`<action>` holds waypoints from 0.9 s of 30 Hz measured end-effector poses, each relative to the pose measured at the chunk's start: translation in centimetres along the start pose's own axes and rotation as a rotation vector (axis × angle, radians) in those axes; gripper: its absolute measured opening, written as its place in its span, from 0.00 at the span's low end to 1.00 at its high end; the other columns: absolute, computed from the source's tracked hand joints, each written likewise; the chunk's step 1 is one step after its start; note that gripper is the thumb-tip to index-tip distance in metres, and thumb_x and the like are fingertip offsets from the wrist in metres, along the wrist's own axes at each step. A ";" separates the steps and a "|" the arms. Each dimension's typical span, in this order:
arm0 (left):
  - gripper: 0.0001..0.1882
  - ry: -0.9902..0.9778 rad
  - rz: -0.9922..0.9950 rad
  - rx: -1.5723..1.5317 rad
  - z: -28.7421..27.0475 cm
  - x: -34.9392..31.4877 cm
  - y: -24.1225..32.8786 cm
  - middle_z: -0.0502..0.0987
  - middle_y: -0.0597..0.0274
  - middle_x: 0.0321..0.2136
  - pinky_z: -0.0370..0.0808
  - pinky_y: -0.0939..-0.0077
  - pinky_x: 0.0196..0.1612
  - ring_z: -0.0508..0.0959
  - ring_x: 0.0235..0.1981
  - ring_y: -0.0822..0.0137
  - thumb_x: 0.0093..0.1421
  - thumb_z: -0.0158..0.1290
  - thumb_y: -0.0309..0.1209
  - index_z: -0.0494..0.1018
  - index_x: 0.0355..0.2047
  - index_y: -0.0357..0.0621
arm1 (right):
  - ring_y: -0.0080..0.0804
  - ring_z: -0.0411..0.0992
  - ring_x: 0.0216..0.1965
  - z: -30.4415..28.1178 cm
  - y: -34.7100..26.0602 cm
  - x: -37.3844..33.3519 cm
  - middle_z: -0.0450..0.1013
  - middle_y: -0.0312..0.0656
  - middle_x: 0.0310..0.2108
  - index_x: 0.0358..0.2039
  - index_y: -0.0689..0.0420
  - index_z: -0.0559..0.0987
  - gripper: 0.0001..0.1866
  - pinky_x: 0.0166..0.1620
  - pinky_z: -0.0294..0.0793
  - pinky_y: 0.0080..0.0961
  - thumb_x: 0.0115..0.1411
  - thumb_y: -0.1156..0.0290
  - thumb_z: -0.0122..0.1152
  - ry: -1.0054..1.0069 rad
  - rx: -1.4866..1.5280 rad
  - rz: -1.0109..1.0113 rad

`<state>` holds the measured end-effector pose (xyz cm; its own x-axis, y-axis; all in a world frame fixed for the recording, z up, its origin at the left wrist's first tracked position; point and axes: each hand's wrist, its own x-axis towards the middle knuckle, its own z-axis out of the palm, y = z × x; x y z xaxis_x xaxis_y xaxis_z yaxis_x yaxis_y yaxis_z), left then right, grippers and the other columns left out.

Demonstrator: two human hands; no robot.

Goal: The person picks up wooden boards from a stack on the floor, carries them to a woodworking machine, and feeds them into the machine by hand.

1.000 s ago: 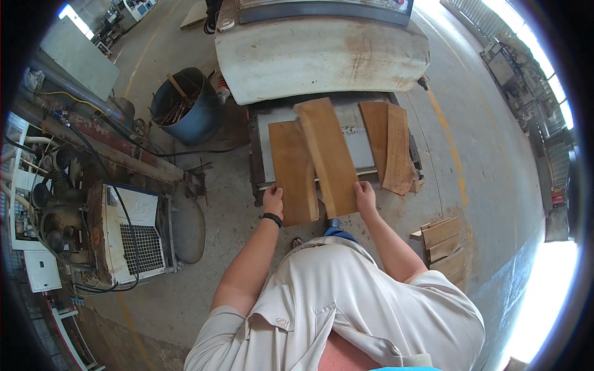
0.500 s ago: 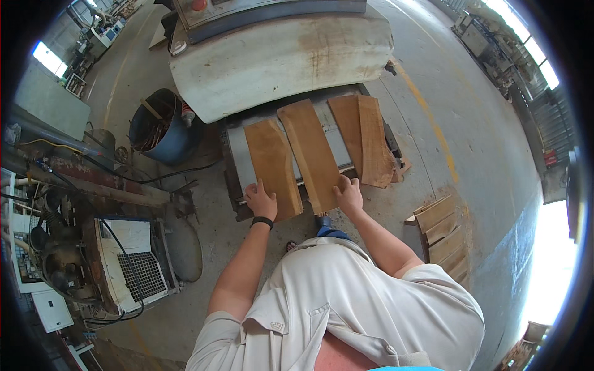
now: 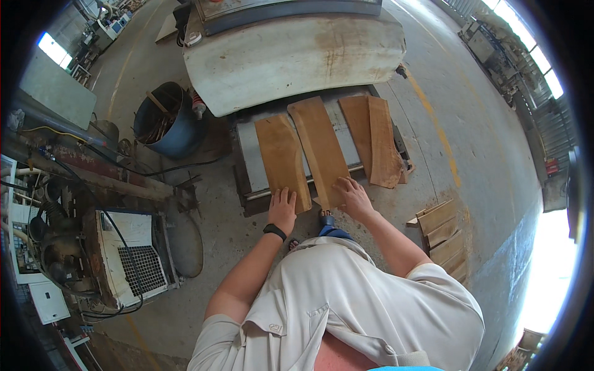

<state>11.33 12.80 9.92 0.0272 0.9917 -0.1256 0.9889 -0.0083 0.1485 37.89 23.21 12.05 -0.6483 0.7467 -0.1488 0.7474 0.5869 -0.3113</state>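
Note:
Two brown wooden boards lie side by side on the metal bed of a machine. My left hand [image 3: 283, 209] rests on the near end of the left board [image 3: 278, 151], fingers stretched out flat over it. The middle board [image 3: 318, 148] is longer, and a narrow gap parts it from the left one. My right hand [image 3: 354, 196] lies over that board's near right edge, fingers extended across its top. Further right, a board with a wavy edge [image 3: 385, 145] partly overlaps another board [image 3: 356, 123]. Neither hand grips anything.
A pale machine hood [image 3: 297, 62] stands over the bed's far side [image 3: 252, 170]. To the left are a blue bin [image 3: 176, 139] with wood scraps, a black cable [image 3: 185, 168] and a machine with a grille [image 3: 139, 269]. Several boards [image 3: 442, 232] lie stacked on the floor at right.
My left hand has moved from the left board's outer edge onto its near end. My right hand's fingers now reach further over the middle board. The whole view has shifted slightly.

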 end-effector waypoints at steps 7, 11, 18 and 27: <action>0.41 -0.023 -0.011 -0.015 -1.5 3.2 -1.2 0.60 0.53 0.64 0.63 0.56 0.68 0.59 0.66 0.46 0.51 0.68 0.34 0.64 0.64 0.47 | 0.47 0.54 0.70 -0.6 1.1 3.8 0.60 0.44 0.67 0.61 0.48 0.73 0.38 0.68 0.60 0.43 0.47 0.68 0.74 0.047 0.034 -0.012; 0.41 -0.024 -0.052 -0.031 -2.3 6.2 -2.5 0.59 0.53 0.64 0.67 0.55 0.66 0.60 0.66 0.47 0.50 0.69 0.33 0.64 0.64 0.48 | 0.47 0.54 0.70 -0.8 2.1 7.4 0.60 0.44 0.66 0.61 0.48 0.73 0.38 0.67 0.61 0.42 0.47 0.68 0.73 0.082 0.063 -0.066; 0.38 -0.063 -0.099 -0.023 -3.8 12.9 -4.6 0.59 0.53 0.64 0.65 0.57 0.67 0.60 0.66 0.47 0.54 0.66 0.34 0.64 0.64 0.47 | 0.48 0.54 0.70 -2.8 3.6 14.4 0.59 0.43 0.67 0.61 0.48 0.72 0.39 0.67 0.62 0.42 0.46 0.67 0.75 0.026 0.042 -0.028; 0.42 -0.030 -0.140 -0.084 -5.4 21.0 -8.9 0.59 0.53 0.64 0.66 0.60 0.67 0.60 0.65 0.46 0.49 0.69 0.30 0.64 0.64 0.45 | 0.46 0.54 0.70 -4.6 5.2 23.7 0.58 0.45 0.67 0.62 0.48 0.70 0.38 0.66 0.63 0.42 0.50 0.64 0.74 -0.008 0.001 -0.017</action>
<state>2.33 34.37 11.28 -0.1046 0.9782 -0.1796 0.9677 0.1418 0.2086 27.07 45.43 11.23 -0.6617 0.7344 -0.1509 0.7364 0.5989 -0.3147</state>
